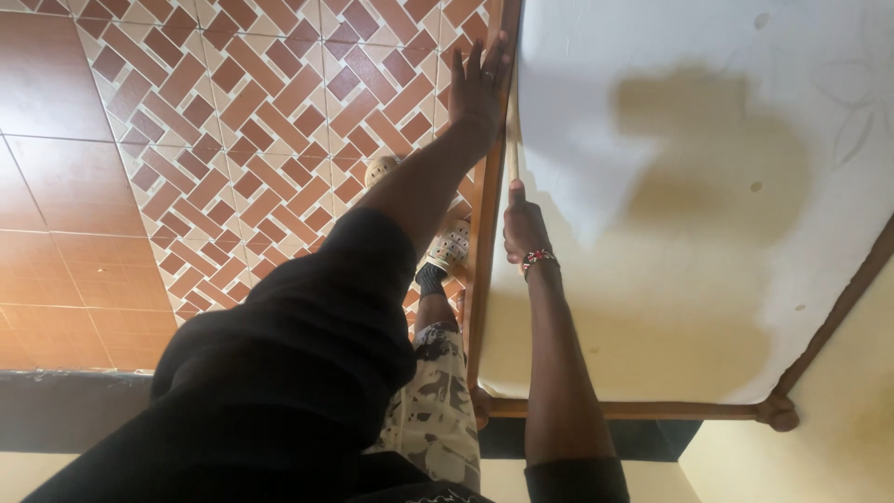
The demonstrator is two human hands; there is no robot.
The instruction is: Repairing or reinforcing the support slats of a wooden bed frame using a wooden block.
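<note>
A white mattress (708, 186) with a large tan stain lies in a wooden bed frame (485, 233). My left hand (477, 88) reaches far forward, fingers spread, pressing on the mattress edge beside the frame's side rail. My right hand (523, 228), with a beaded bracelet on the wrist, grips the mattress edge closer to me, fingers curled over it. Both arms wear dark sleeves pushed up.
The floor (233, 112) has brown and cream herringbone tiles, plain brown tiles to the left. My feet in light perforated clogs (447, 244) stand beside the side rail. A yellow wall (838, 410) borders the bed's near right corner post (778, 412).
</note>
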